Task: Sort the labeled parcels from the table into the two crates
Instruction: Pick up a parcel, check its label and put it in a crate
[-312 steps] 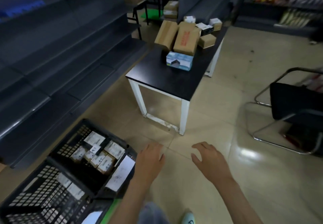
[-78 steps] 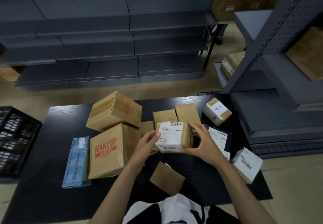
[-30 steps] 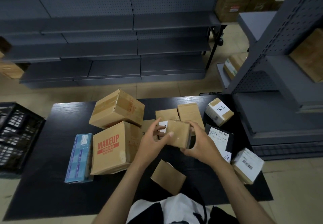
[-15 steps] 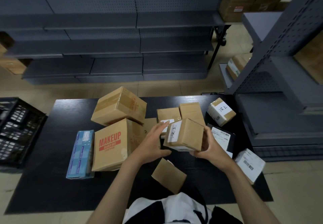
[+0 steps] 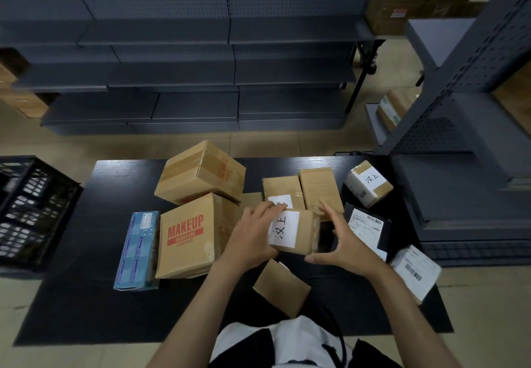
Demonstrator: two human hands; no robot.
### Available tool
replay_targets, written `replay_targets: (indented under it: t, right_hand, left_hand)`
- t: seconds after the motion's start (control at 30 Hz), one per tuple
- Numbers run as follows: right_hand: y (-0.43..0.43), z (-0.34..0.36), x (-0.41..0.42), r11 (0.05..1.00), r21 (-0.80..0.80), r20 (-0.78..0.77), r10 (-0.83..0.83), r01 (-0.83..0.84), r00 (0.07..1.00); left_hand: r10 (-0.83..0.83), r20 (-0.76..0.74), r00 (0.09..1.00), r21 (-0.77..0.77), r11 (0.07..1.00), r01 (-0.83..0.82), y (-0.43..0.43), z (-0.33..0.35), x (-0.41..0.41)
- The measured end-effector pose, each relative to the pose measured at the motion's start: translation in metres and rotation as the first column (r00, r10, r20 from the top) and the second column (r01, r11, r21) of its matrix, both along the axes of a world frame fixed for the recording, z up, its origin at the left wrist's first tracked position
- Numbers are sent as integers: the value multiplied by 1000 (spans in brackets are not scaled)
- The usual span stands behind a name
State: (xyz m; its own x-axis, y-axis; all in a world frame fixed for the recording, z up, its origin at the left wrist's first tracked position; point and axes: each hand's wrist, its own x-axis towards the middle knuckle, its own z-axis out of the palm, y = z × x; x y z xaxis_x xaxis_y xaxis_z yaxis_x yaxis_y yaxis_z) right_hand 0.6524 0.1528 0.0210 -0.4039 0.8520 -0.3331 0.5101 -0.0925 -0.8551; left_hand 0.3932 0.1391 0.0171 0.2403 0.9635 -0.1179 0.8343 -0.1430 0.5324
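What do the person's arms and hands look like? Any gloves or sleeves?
No gloves or sleeves show: the left hand and the right hand are bare, and so are both forearms. No watch, ring or bracelet shows. Below them is a white and black top with a thin black cord hanging on it.
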Motion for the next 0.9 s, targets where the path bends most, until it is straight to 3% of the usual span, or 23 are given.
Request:
replay_targets:
  t: [0.1,0.23,0.3,0.4,0.6,0.73,0.9]
  right_hand:
    - [1,4,-11,1000,-19,-14,18,-19,1000]
    - [5,4,-17,990,-72,-83,-124,118,989]
    - [6,3,-17,966,-165,-152,-226,201,962]
    - [5,-3,-15,891,-317,-256,-410,325,875]
    - [8,-17,-13,743,-504,-336,-638,440,693]
    - [8,-15,-16,730,-537,-376,-655,422,655]
    - [8,-14,-22,737,-580,-428,-638,347,640]
  left_hand:
    - [-65,-77,995,88,993,72,1,3,1]
    - [-153,-128,980,174,969,174,3,5,1]
    - [-166,-98,981,162,970,181,3,4,0]
    - [-87,66,994,113,990,79,2,5,1]
    - [243,341,908,-155,967,-200,6,3,7]
    - [387,494,779,-375,903,-211,2,5,14]
    - [518,583,626,-527,828,-194,1,1,21]
